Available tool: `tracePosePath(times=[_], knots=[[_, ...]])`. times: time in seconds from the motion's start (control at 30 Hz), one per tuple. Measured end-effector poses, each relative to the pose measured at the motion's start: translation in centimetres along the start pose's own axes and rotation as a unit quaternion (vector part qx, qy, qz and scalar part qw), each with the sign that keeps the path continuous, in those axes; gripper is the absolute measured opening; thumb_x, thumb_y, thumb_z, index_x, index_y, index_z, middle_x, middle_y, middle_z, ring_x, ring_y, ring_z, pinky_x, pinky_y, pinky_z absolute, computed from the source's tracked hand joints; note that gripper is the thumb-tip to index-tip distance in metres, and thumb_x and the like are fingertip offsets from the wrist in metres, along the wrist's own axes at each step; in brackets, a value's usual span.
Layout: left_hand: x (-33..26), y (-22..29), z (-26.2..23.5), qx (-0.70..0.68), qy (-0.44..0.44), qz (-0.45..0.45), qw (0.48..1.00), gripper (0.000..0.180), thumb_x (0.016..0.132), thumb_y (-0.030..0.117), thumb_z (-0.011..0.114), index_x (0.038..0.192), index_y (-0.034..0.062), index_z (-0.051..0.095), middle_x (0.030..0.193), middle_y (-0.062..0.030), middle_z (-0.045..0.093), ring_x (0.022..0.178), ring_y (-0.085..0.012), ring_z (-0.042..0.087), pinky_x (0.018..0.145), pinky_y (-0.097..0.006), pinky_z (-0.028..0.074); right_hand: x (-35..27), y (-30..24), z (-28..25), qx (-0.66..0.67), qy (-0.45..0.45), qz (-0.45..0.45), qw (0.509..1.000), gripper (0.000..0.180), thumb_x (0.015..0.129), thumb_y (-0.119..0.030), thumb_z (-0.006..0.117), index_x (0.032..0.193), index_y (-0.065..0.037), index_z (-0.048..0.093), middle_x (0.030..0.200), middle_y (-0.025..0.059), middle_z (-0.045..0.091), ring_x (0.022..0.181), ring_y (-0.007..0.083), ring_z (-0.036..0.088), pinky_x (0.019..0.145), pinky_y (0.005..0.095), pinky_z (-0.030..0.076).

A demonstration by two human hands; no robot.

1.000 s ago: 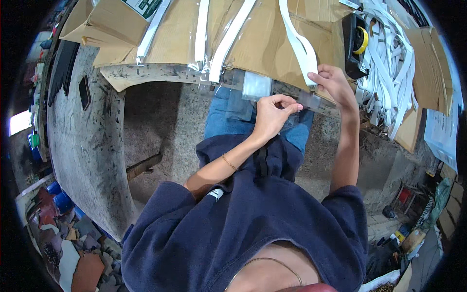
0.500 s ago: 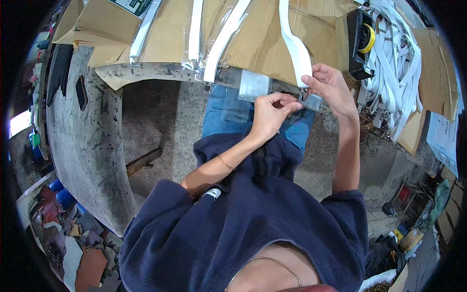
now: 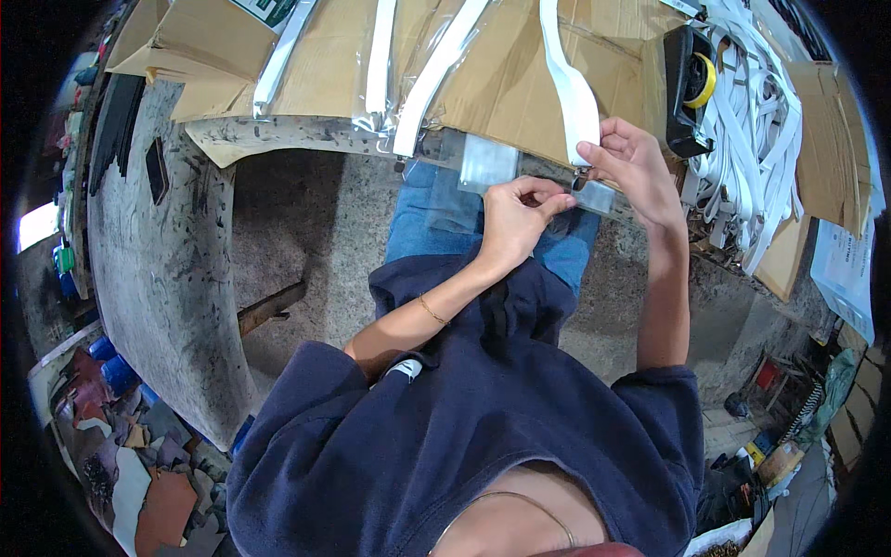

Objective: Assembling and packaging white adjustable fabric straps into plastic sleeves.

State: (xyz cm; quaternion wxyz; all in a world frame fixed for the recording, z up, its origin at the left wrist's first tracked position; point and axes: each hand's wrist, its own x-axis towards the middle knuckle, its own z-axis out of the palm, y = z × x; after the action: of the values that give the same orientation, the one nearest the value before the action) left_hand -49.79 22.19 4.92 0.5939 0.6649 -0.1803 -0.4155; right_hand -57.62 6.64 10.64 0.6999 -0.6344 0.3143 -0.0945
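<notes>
Both my hands meet at the front edge of a cardboard-covered table (image 3: 306, 139). My right hand (image 3: 639, 172) grips the lower end of a long white strip (image 3: 568, 84) that runs up across the cardboard. My left hand (image 3: 513, 223) pinches the mouth of a clear plastic sleeve (image 3: 594, 197) right beside the right fingers. Another clear plastic sleeve (image 3: 486, 167) hangs over the table edge just left of my hands.
A black tape dispenser with a yellow roll (image 3: 689, 88) stands right of my hands, beside a heap of white strips (image 3: 756, 121). More bagged white strips (image 3: 436, 65) lie on the cardboard. Leather scraps (image 3: 139, 473) litter the floor at lower left.
Both hands stay at the table edge on the strip and sleeve; the left fingers have shifted slightly toward the right hand.
</notes>
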Motion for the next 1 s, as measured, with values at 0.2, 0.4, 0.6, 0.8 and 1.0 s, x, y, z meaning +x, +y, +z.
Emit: tracePosePath(times=[0.2,0.4,0.6,0.8,1.0], knots=[[-0.1,-0.6,0.0,0.020,0.006,0.047,0.999,0.014,0.076,0.006,0.078,0.083,-0.0038,0.070,0.068,-0.0019,0.064,0.062,-0.0053,0.055,0.056,-0.021,0.045,0.5,0.8,0.6,-0.019,-0.002,-0.002,1.000,0.023,0.085,-0.012,0.070,0.097,0.004,0.057,0.084,0.0062,0.065,0.071,0.0088,0.058,0.063,0.0228,0.047],[-0.1,-0.1,0.2,0.029,-0.001,0.019,0.999,0.018,0.075,0.006,0.079,0.085,-0.0054,0.069,0.073,-0.0036,0.066,0.065,-0.0054,0.056,0.059,-0.021,0.047,0.6,0.4,0.9,-0.009,-0.008,-0.001,1.000,0.022,0.085,-0.011,0.070,0.096,0.003,0.057,0.083,0.0059,0.065,0.070,0.0084,0.057,0.063,0.0228,0.047],[0.0,-0.6,0.2,0.036,-0.003,0.023,0.999,0.019,0.075,0.006,0.079,0.087,-0.0057,0.069,0.075,-0.0049,0.068,0.066,-0.0057,0.057,0.059,-0.021,0.047,0.6,0.9,1.3,-0.005,-0.014,0.004,1.000,0.021,0.085,-0.010,0.070,0.096,0.003,0.057,0.082,0.0051,0.065,0.071,0.0082,0.058,0.063,0.0228,0.047],[-0.4,0.1,-0.1,0.016,-0.002,0.015,1.000,0.020,0.076,0.006,0.079,0.088,-0.0058,0.069,0.076,-0.0057,0.068,0.067,-0.0063,0.058,0.061,-0.022,0.049,0.7,1.1,1.2,0.005,-0.015,-0.015,1.000,0.019,0.085,-0.008,0.069,0.095,0.002,0.056,0.082,0.0046,0.064,0.072,0.0078,0.058,0.063,0.0227,0.047],[-0.4,0.2,-0.2,0.010,-0.014,0.031,0.999,0.014,0.078,0.005,0.076,0.088,-0.0040,0.070,0.074,-0.0042,0.068,0.066,-0.0059,0.058,0.059,-0.021,0.048,0.4,0.9,0.7,0.001,-0.002,-0.017,1.000,0.017,0.084,-0.006,0.069,0.094,0.001,0.056,0.083,0.0038,0.064,0.073,0.0079,0.057,0.064,0.0226,0.046]])
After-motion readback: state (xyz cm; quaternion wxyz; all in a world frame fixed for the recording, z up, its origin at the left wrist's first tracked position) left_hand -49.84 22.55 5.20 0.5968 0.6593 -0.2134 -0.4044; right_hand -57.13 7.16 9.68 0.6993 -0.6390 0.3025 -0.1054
